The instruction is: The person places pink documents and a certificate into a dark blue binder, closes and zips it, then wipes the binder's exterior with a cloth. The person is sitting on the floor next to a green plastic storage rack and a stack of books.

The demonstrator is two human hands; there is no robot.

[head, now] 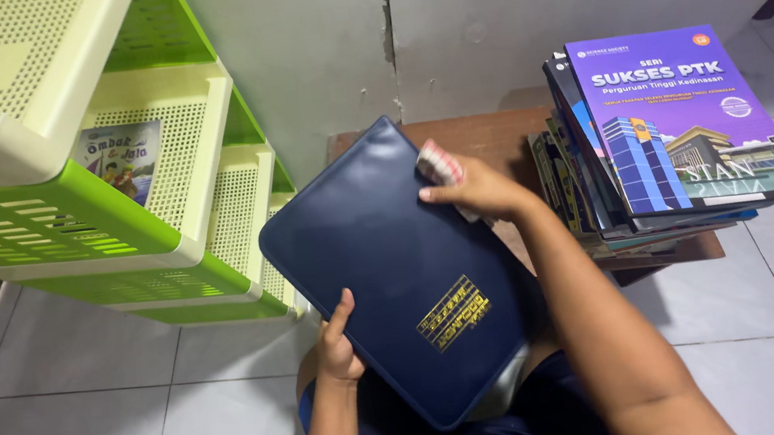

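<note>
A: Head view: left hand [335,342] grips the lower-left edge of the navy folder [398,274], fingers wrapped under it and thumb on top. Right hand [476,188] presses a pale cloth [439,163] onto the cover at the folder's 1 o'clock corner, fingers curled around the cloth. Folder rests tilted over the lap, in front of the low wooden table [494,137].

B: Risks?

A: One edge grip only. A hard push from the right hand could, I think, pivot the folder off the lap onto the tiled floor [88,407]. Glossy cover, so the cloth may skid too.

B: What's around?

A: Book stack [669,137] on the table at 3 o'clock, purple book on top, overhanging the table edge. Elbow is near; a wide swing could knock it over. Green and cream rack [111,181] at 10 o'clock, a thin booklet [121,160] lying in one tray.

B: Obstructions?

A: Rack and stack flank the folder closely on either side. Wall [480,12] at 12 o'clock, behind the table.
</note>
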